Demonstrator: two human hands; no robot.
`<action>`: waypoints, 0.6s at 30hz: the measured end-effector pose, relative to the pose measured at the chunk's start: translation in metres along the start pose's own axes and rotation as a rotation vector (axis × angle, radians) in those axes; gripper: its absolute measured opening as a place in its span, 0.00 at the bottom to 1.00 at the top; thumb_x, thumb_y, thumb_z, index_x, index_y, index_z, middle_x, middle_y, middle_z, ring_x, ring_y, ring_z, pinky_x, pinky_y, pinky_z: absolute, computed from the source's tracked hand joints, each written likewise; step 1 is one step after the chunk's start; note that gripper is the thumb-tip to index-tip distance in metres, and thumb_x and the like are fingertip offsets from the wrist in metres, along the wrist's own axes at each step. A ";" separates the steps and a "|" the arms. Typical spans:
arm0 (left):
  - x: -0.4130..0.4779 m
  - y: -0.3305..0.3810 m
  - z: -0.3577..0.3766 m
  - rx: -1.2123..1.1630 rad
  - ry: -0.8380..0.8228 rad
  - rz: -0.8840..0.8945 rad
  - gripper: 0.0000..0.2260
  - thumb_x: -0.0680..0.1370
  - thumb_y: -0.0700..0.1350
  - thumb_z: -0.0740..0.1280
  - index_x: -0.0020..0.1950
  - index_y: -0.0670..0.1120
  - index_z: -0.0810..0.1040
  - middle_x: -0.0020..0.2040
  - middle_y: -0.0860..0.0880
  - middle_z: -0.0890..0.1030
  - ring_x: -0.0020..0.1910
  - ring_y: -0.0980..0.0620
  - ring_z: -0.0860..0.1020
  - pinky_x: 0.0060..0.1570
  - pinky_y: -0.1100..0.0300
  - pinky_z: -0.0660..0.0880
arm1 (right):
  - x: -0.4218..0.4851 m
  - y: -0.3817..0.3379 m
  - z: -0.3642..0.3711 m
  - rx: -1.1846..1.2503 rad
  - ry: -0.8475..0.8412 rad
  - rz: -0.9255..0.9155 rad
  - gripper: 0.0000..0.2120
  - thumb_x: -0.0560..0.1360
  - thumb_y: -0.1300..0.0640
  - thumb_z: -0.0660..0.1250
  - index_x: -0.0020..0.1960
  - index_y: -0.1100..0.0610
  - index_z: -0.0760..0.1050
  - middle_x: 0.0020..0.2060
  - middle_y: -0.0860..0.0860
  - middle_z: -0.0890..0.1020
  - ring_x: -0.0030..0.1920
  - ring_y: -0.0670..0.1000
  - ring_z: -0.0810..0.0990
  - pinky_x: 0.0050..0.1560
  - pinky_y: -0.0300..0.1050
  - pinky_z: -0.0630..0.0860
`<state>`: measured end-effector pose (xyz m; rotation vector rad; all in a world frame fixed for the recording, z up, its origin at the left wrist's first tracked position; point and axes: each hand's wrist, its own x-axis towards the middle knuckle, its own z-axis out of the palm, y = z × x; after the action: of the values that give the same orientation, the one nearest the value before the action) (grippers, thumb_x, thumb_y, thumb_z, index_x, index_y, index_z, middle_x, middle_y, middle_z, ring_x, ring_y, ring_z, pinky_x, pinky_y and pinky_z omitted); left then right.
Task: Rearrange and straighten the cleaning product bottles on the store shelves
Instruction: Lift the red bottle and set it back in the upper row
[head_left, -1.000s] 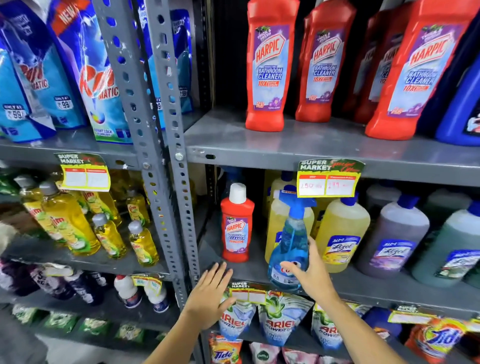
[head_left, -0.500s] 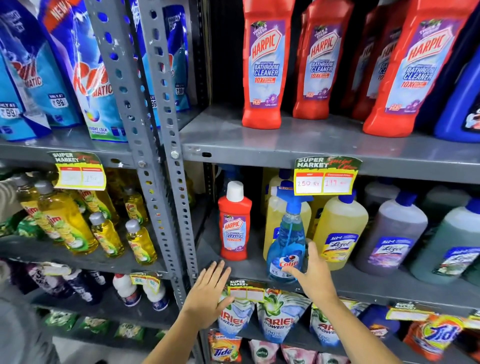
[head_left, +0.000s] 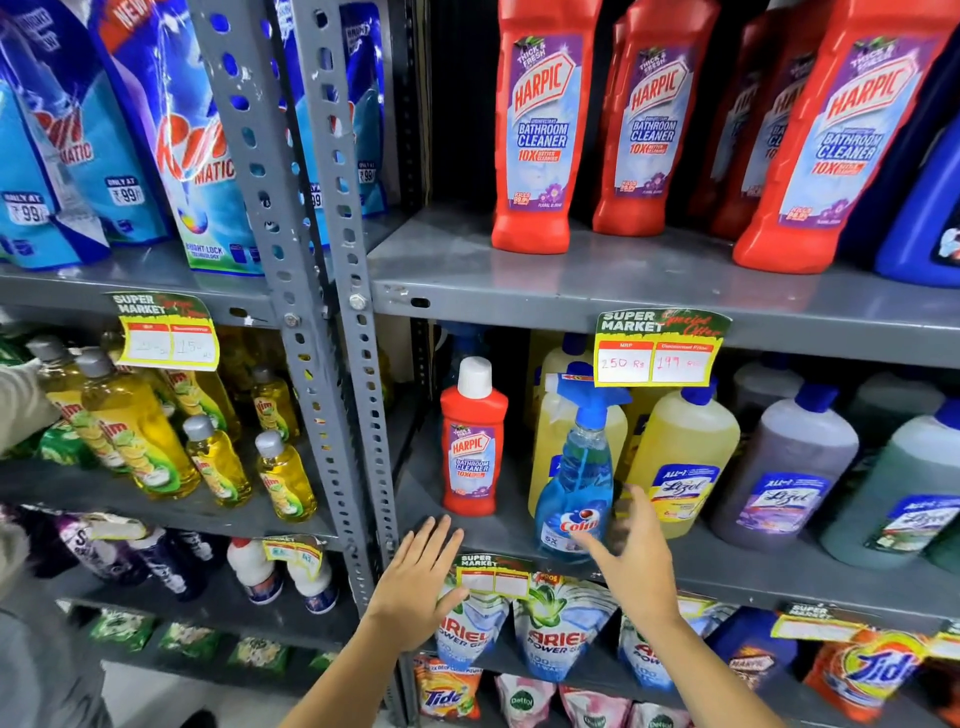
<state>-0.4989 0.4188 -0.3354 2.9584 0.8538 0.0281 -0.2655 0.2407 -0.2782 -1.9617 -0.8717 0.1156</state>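
**Spray Bottle Left Standing at Shelf Front as Hands Hover**

A blue Colin spray bottle (head_left: 574, 488) was pictured upright at the front edge of the middle shelf (head_left: 810, 577), its label turned outward, just in front of a row of yellow Lizol bottles (head_left: 683, 462). To its left, apart from it and nearer the shelf's left end, a small red Harpic bottle (head_left: 472, 441) was seen standing alone. The right hand (head_left: 631, 556) was held open beside the spray bottle's base, fingers spread and blurred; whether they touched the plastic could not be told. The left hand (head_left: 421, 577) was laid flat and open over the shelf's front lip, gripping nothing. The spray bottle was judged to be light to moderate in weight, stiff-walled yet smooth and rather slippery, and top-heavy at the trigger head; it was thought best taken around the narrow waist below the nozzle. Larger red Harpic bottles (head_left: 540, 130) were ranged along the shelf above.
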 end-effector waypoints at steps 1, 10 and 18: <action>0.000 0.000 0.000 -0.002 -0.001 0.005 0.32 0.81 0.63 0.48 0.78 0.50 0.39 0.79 0.48 0.40 0.77 0.49 0.38 0.74 0.51 0.36 | -0.005 -0.006 -0.002 0.040 0.091 -0.057 0.28 0.71 0.41 0.73 0.66 0.38 0.64 0.55 0.42 0.78 0.49 0.47 0.81 0.43 0.46 0.80; -0.001 -0.002 0.000 0.037 -0.012 0.010 0.32 0.81 0.65 0.45 0.78 0.50 0.39 0.79 0.49 0.39 0.77 0.48 0.37 0.73 0.52 0.33 | -0.003 -0.115 0.028 -0.033 0.039 -0.672 0.13 0.78 0.58 0.64 0.60 0.62 0.78 0.60 0.55 0.77 0.62 0.49 0.75 0.63 0.38 0.72; -0.004 -0.001 -0.003 0.067 -0.017 0.020 0.32 0.81 0.64 0.46 0.78 0.48 0.39 0.79 0.48 0.40 0.77 0.47 0.37 0.73 0.47 0.35 | 0.024 -0.142 0.091 0.172 -0.207 0.046 0.48 0.72 0.59 0.74 0.80 0.62 0.46 0.75 0.60 0.60 0.76 0.56 0.61 0.72 0.45 0.61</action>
<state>-0.5033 0.4175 -0.3328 3.0249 0.8394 -0.0247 -0.3607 0.3639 -0.2080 -1.8300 -0.9181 0.4131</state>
